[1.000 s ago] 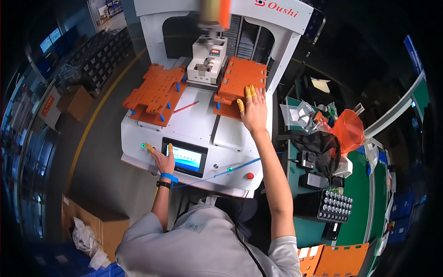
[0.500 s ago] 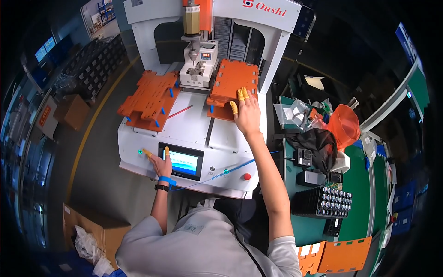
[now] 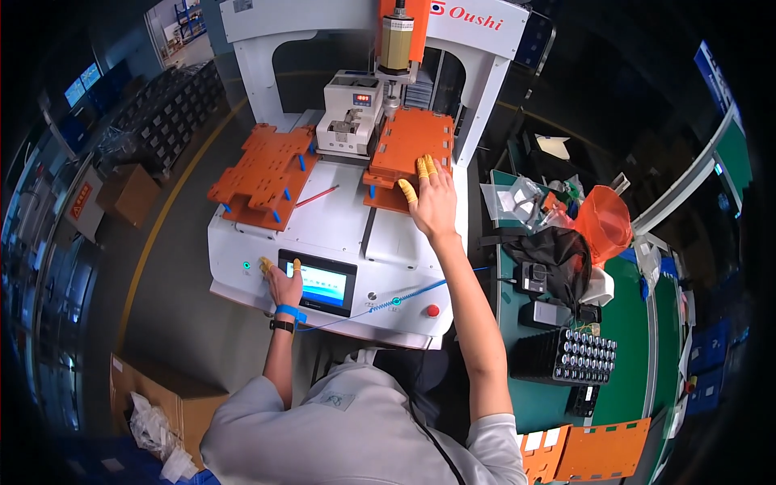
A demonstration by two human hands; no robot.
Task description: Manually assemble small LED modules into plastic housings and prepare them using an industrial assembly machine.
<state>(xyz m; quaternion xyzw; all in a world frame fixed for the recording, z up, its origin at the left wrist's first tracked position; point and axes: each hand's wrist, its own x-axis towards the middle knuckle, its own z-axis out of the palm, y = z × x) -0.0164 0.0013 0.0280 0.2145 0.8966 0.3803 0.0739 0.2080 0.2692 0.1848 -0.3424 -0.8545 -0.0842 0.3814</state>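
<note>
My right hand (image 3: pixel 432 202), with yellow finger cots, lies flat on the near edge of the right orange fixture plate (image 3: pixel 408 145) on the white machine's bed (image 3: pixel 339 218). My left hand (image 3: pixel 283 281) rests at the left edge of the small touchscreen (image 3: pixel 321 284), its fingertips beside the green lit button (image 3: pixel 246 264). A blue wrist strap with a coiled cord (image 3: pixel 380 303) is on my left wrist. A second orange fixture plate (image 3: pixel 263 174) sits on the bed's left side. The machine's yellow-and-orange tool head (image 3: pixel 396 36) hangs above the right plate.
A red button (image 3: pixel 433 310) is on the machine's front right. To the right, a green bench (image 3: pixel 638 323) holds a black tray of round parts (image 3: pixel 566 356), a black bag (image 3: pixel 558 250), an orange bag (image 3: pixel 602 218). More orange plates (image 3: pixel 586 453) lie at lower right. Cardboard boxes (image 3: pixel 153 396) stand on the floor.
The view has shifted, so the machine sits higher and more to the right. Both hands stay where they were, right on the orange plate, left by the screen.
</note>
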